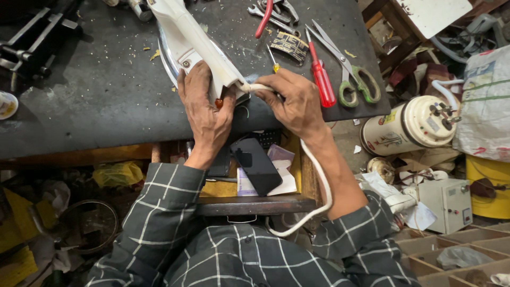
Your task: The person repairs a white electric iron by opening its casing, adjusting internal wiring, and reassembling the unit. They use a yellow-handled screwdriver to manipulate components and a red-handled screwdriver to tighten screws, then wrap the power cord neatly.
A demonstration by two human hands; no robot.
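A white clothes iron [188,40] with a chrome soleplate lies on a dark workbench [95,101]. My left hand [204,109] grips the rear end of the iron's handle. My right hand [295,101] pinches the white power cord [319,180] where it enters the back of the iron. The cord runs down past my right forearm and loops over my lap.
A red-handled screwdriver [321,79], green-handled scissors [350,72], red pliers [264,18] and spanners lie on the bench to the right. An open drawer [255,204] below holds a black phone [256,166] and papers. A cream cylindrical appliance [411,125] and a grey box [449,204] sit on the right.
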